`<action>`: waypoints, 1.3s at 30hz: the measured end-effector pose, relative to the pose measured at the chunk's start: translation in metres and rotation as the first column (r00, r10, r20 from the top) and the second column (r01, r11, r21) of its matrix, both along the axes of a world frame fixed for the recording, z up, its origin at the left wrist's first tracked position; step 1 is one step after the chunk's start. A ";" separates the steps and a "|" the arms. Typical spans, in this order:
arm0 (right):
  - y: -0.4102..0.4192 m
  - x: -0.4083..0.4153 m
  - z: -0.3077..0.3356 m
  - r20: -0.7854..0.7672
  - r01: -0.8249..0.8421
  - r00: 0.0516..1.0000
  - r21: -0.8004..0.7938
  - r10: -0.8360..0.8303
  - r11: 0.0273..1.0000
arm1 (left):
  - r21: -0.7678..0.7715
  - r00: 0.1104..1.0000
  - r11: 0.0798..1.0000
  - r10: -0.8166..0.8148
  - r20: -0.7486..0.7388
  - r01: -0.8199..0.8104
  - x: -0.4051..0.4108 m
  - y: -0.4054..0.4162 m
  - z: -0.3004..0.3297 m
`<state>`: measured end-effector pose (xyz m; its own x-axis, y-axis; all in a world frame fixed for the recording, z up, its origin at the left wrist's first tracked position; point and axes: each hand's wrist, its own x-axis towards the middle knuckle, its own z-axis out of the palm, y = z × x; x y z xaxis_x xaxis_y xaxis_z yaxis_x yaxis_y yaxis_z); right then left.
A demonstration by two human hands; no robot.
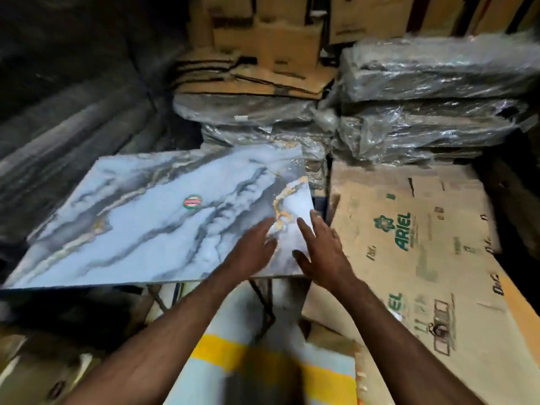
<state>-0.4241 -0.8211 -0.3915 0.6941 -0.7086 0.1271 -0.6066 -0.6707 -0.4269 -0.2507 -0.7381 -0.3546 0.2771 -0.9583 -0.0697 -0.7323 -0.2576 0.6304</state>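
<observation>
Head view: a large marble-patterned tile (pixel 146 229), pale blue-grey with dark veins and a gold streak, lies slightly tilted from the centre out to 9 o'clock; a small oval red-and-green sticker (pixel 192 202) sits near its middle. Both hands lie over the tile's near right corner, at about 5 o'clock on the slab; the left hand (pixel 251 252) is palm down with its fingers straight and pointing to 1 o'clock; the right hand (pixel 324 249) is just beside it, fingers spread and straight, its fingertips at the tile's right edge. Each grip is released, curled round nothing; whether the palms press down cannot be told. At 3 o'clock a flattened Ariel cardboard box (pixel 409 244) lies just beside the tile; at 1 o'clock plastic-wrapped bundles (pixel 423 97) are stacked; at 12 o'clock folded cartons (pixel 263 45) are piled; at 6 o'clock, between the forearms, shows a yellow-striped cloth (pixel 263 361).
</observation>
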 end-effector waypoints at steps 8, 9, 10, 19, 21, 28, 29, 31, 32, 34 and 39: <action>0.166 0.218 0.044 0.201 -0.466 0.860 -0.066 0.469 0.882 | -0.178 0.865 0.855 0.500 0.036 -0.487 0.172 0.256 0.062; 0.191 0.243 0.045 0.214 -0.505 0.835 -0.069 0.508 0.860 | -0.186 0.830 0.819 0.556 0.030 -0.542 0.186 0.290 0.066; 0.218 0.268 0.047 0.218 -0.540 0.812 -0.072 0.542 0.838 | -0.194 0.796 0.785 0.605 0.031 -0.589 0.198 0.324 0.069; 0.433 0.430 0.061 0.119 -0.795 0.603 0.014 0.788 0.606 | -0.274 0.440 0.445 0.894 0.085 -0.852 0.274 0.548 0.071; 0.468 0.449 0.063 0.089 -0.820 0.572 0.057 0.816 0.569 | -0.265 0.392 0.414 0.910 0.132 -0.871 0.288 0.574 0.069; 0.530 0.478 0.060 0.053 -0.874 0.469 0.167 0.881 0.456 | -0.099 0.285 0.332 0.902 0.326 -0.938 0.327 0.617 0.034; 0.533 0.480 0.058 0.046 -0.878 0.463 0.164 0.885 0.450 | -0.099 0.270 0.319 0.901 0.338 -0.942 0.328 0.619 0.031; 0.540 0.480 0.053 0.023 -0.888 0.450 0.117 0.892 0.445 | -0.090 0.256 0.310 0.889 0.380 -0.946 0.329 0.623 0.027; 0.544 0.480 0.051 0.017 -0.891 0.449 0.075 0.893 0.447 | -0.071 0.257 0.309 0.880 0.399 -0.948 0.330 0.627 0.026; 0.557 0.479 0.050 0.014 -0.895 0.447 0.028 0.895 0.446 | -0.006 0.253 0.282 0.870 0.422 -0.959 0.335 0.642 0.028; 0.606 0.460 0.047 -0.058 -0.913 0.406 -0.058 0.912 0.403 | 0.073 0.140 0.120 0.886 0.442 -0.990 0.347 0.711 0.047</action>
<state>0.0360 -0.2151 -0.3442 0.9255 0.3568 0.1273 0.3785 -0.8561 -0.3518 0.0965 -0.0270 -0.3079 0.9869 0.1613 -0.0099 0.1595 -0.9622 0.2208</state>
